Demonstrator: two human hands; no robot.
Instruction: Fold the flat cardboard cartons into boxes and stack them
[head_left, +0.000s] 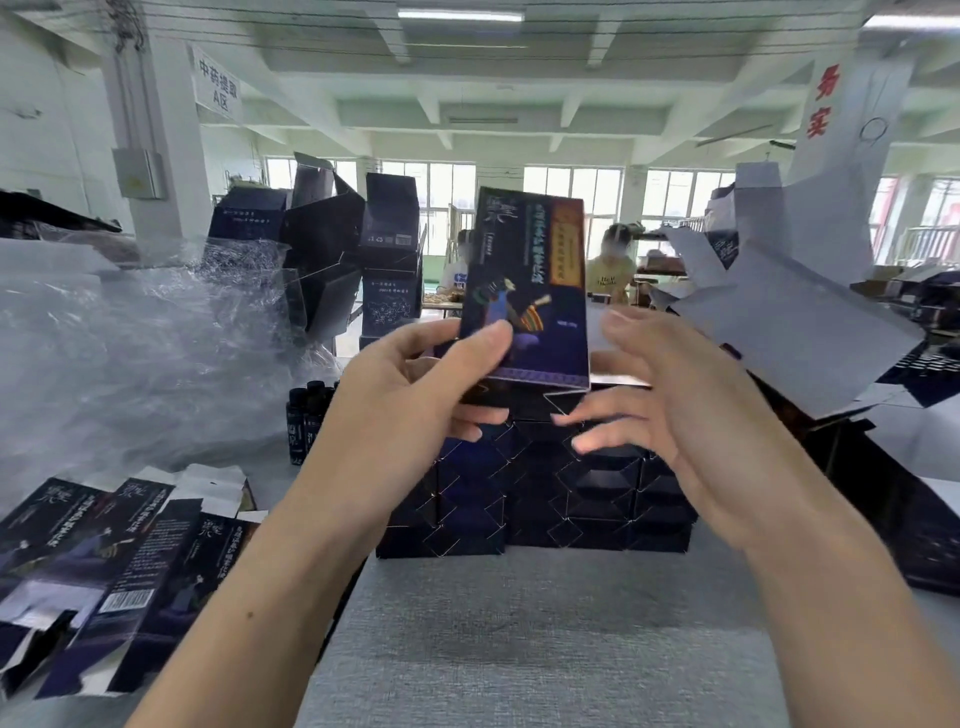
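Observation:
A dark blue printed carton (530, 280), folded into a box, stands upright in mid-air above the table. My left hand (415, 395) grips its lower left corner, thumb on the printed front and fingers under the base. My right hand (675, 410) hovers just right of the box with fingers spread, its fingertips close to the bottom flap (566, 397). Below the hands lies a stack of folded boxes (535, 493), their interlocked bottoms facing me. Flat cartons (109, 561) lie fanned out at the lower left.
Crumpled clear plastic wrap (140, 353) fills the left side. Small dark bottles (306, 415) stand beside the stack. Open boxes (343, 244) pile up behind, and unfolded white-backed cartons (779, 312) lean at the right. A grey mat (545, 639) covers the table front. Two people sit far back.

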